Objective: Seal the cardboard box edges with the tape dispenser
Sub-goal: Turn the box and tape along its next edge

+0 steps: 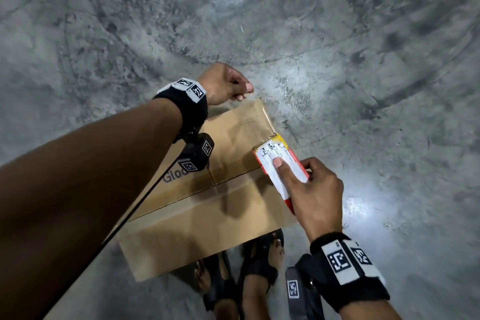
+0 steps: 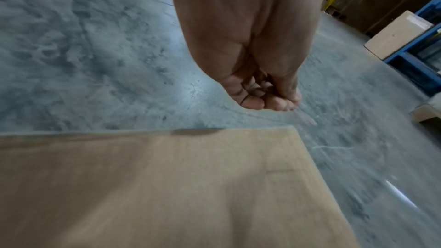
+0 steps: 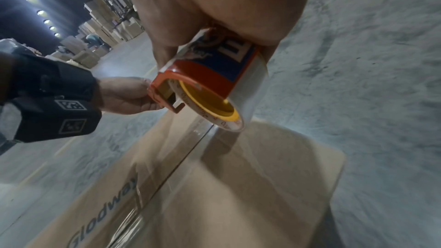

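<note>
A brown cardboard box [image 1: 207, 215] lies on the concrete floor with its flaps closed and clear tape along the middle seam. My right hand [image 1: 298, 171] grips a red, white and yellow tape dispenser [image 1: 280, 166] at the box's right edge, thumb on top. In the right wrist view the dispenser [image 3: 214, 74] hangs just above the seam of the box [image 3: 238, 186], its clear roll facing down. My left hand [image 1: 241, 91] is at the far corner with its fingers curled, pinching the free end of a shiny tape strip [image 1: 267, 119] that runs back to the dispenser. In the left wrist view the fingertips [image 2: 267, 101] are bunched together beyond the box [image 2: 167, 186].
My feet in black sandals [image 1: 249, 267] stand against the near side of the box. A black cable [image 1: 135, 213] trails from the left wrist across the box. A blue rack [image 2: 415, 52] with a pale carton [image 2: 393, 35] stands off to the right. Stacked cartons [image 3: 100, 25] line the far hall.
</note>
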